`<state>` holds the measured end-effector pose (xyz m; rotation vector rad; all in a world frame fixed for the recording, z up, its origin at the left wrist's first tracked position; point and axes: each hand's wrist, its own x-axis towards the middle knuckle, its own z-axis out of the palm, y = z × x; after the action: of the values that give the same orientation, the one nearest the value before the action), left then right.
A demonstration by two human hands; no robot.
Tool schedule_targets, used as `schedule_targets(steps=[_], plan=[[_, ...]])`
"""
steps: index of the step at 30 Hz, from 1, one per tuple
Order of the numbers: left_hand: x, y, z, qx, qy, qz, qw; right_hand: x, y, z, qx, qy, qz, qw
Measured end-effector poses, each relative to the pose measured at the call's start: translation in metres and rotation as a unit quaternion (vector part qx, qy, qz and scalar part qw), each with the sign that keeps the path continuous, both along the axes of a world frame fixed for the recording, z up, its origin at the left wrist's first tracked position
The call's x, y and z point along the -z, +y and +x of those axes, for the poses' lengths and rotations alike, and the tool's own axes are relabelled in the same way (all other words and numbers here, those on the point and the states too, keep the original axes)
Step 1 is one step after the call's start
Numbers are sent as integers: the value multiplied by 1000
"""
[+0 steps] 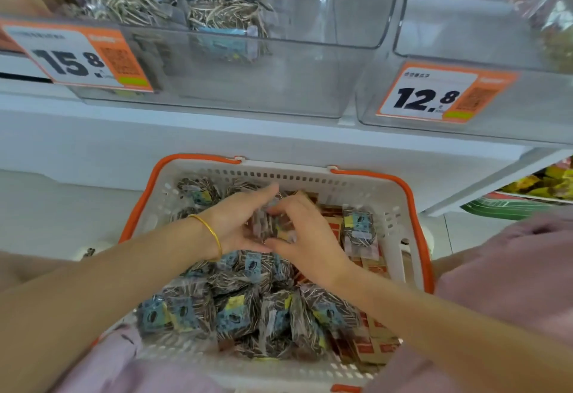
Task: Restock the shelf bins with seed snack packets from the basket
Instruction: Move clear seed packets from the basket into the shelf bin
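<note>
Gripping seed packets [263, 226] between left hand [235, 222] and right hand [310, 237], fingers [296, 205] curled round them, blurred. Over basket [400, 206] centre; shelf bin [248, 82] at 12 o'clock.

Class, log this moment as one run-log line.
phase: picking | left grip: holds seed packets | right grip: holds same packets | where: over basket | 15.8 bin: part-filled

Clear seed packets [245, 309] heaped in white orange-rimmed basket [393, 206] below clear, part-filled shelf bins [248, 82].
</note>
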<state>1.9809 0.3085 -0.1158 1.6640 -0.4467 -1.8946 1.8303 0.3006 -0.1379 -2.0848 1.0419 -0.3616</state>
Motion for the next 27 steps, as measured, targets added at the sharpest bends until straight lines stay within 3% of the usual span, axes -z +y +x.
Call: schedule_targets(steps=[2, 5, 8, 10, 12, 17, 21, 25, 27], plan=[[9, 0, 0, 9, -72, -5, 997, -3, -1, -7, -16, -27, 83, 996], [12, -2, 2, 15, -77, 1, 997, 3, -26, -19, 106, -10, 129, 986], [10, -5, 2, 35, -75, -17, 996, 34, -58, -50, 190, 175, 47, 965], [6, -5, 0, 45, -74, -22, 996, 62, -68, -73, 183, 341, -5, 922], [5, -5, 0, 57, -76, -39, 995, 84, -69, -86, 184, 421, 23, 888], [-4, -4, 6, 43, -71, -58, 995, 93, -74, -87, 258, 362, 113, 889], [-9, -3, 12, 32, -54, -58, 996, 58, -88, -88, 193, 400, 156, 882], [-8, -2, 20, 9, -73, -43, 996, 5, -86, -77, 111, 329, 98, 933], [-8, -1, 23, 0, -92, -33, 995, -24, -82, -71, 81, 216, 173, 958]])
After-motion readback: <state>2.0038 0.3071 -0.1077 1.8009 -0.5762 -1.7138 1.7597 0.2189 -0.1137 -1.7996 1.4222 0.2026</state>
